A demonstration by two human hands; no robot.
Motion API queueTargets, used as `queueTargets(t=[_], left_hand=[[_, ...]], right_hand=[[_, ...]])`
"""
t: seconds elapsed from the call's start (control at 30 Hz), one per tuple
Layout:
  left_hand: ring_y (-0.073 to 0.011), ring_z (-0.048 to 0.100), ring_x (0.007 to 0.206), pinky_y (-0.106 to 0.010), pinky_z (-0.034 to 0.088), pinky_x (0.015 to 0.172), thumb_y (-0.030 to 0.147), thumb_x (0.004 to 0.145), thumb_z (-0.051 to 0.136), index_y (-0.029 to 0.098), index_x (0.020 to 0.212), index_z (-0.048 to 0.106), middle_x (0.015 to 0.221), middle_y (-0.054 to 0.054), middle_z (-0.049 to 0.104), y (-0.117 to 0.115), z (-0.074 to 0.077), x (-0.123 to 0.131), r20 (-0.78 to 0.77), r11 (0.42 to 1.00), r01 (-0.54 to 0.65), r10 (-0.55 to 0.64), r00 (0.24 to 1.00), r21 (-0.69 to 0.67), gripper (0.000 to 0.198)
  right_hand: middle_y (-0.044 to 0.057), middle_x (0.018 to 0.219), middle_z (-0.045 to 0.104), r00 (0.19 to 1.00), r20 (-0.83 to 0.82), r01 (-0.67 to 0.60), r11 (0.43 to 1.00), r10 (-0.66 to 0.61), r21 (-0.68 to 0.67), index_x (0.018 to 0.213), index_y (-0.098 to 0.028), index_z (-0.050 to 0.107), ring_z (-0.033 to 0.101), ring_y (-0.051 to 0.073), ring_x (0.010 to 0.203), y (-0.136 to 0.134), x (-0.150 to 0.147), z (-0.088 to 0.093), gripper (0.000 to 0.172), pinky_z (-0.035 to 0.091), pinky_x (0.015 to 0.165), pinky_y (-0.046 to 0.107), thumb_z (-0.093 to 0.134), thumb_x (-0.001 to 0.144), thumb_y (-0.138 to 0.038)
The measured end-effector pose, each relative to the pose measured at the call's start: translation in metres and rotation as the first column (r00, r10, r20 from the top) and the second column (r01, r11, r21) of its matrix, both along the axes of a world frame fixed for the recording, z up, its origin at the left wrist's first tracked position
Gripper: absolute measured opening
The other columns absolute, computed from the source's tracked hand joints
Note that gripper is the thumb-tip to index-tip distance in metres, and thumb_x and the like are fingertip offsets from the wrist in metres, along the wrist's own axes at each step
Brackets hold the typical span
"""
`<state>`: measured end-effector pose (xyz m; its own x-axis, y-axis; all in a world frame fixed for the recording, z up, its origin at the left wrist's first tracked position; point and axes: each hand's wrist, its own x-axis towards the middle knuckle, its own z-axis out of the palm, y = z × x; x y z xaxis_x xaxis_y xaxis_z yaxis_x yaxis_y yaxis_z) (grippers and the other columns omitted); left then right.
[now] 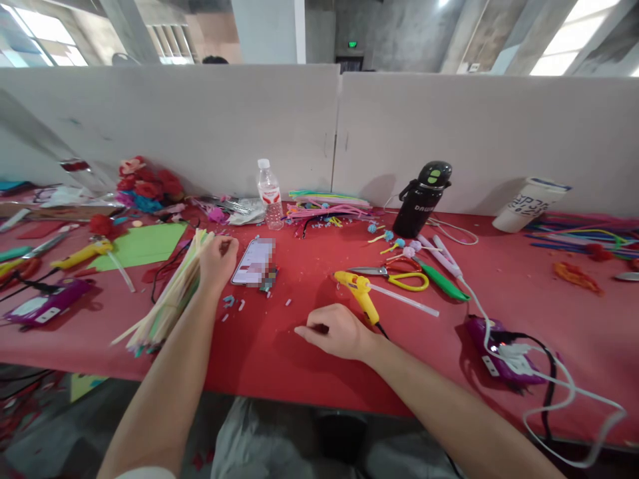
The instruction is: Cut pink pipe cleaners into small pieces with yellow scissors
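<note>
My left hand (pixel 218 261) is closed, fingers curled, over the right edge of a bundle of pale yellow and green pipe cleaners (pixel 167 309). Whether it grips any of them is hidden. A phone (pixel 252 261) lies flat just right of that hand, part of its screen blurred out. At the middle of the red table, my right hand (pixel 339 330) is closed with thumb and fingertips together; anything between them is too small to make out. Right beside it lies a yellow glue gun (pixel 363 296) with a clear glue stick (pixel 407 301) behind it.
Scissors (pixel 409 281), a green-handled tool (pixel 444 282) and small pom-pom pieces (pixel 399 244) lie to the right. A black bottle (pixel 421 203), a water bottle (pixel 270 196) and a paper cup (pixel 526 205) stand farther back. A purple power block (pixel 504 352) trails cables. A white partition (pixel 239 126) closes the back.
</note>
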<state>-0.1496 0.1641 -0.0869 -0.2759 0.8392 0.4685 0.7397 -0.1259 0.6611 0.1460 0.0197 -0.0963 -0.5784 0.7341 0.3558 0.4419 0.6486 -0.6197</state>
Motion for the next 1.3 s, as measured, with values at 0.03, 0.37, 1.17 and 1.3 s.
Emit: queueTargets(t=[0.03,0.37,1.17,1.3], left_hand=[[-0.0154,0.056,0.07,-0.027,0.045,0.067,0.039,0.078,0.051,0.017,0.09,0.06,0.081,-0.004,0.063,0.001,-0.001,-0.001,0.008,1.0,0.006,-0.006,1.0,-0.008,0.026],[-0.0164,0.06,0.075,-0.031,0.05,0.073,0.03,0.07,0.057,0.016,0.102,0.058,0.093,-0.006,0.063,0.01,-0.019,-0.017,0.022,0.995,0.055,-0.054,0.998,-0.087,0.035],[-0.028,0.052,0.117,-0.041,0.038,0.1,0.04,0.068,0.065,0.012,0.126,0.045,0.127,-0.017,0.054,0.004,-0.028,-0.004,-0.156,0.959,0.153,-0.193,0.969,-0.236,0.067],[-0.0216,0.058,0.108,-0.036,0.043,0.095,0.028,0.077,0.053,0.017,0.123,0.049,0.117,-0.011,0.063,0.003,-0.019,-0.005,-0.049,0.977,0.176,-0.183,0.982,-0.123,0.047]], right_hand=[[-0.004,0.054,0.042,1.0,-0.002,0.001,1.0,-0.001,-0.002,0.057,-0.017,0.045,0.033,0.007,0.052,0.0,0.0,0.0,0.04,0.028,0.054,0.02,0.049,0.09,-0.04],[-0.004,0.054,0.044,1.0,0.022,0.008,1.0,-0.008,0.01,0.058,-0.017,0.048,0.034,0.007,0.051,-0.001,-0.001,0.0,0.04,0.029,0.054,0.02,0.048,0.09,-0.04],[-0.003,0.054,0.046,0.998,0.057,0.0,1.0,0.0,-0.009,0.058,-0.017,0.05,0.035,0.008,0.05,-0.002,-0.003,-0.004,0.041,0.03,0.055,0.022,0.047,0.091,-0.04],[-0.003,0.054,0.046,0.998,0.059,0.009,1.0,-0.008,-0.022,0.058,-0.017,0.05,0.035,0.008,0.051,-0.001,-0.003,-0.004,0.04,0.03,0.054,0.022,0.048,0.091,-0.04]])
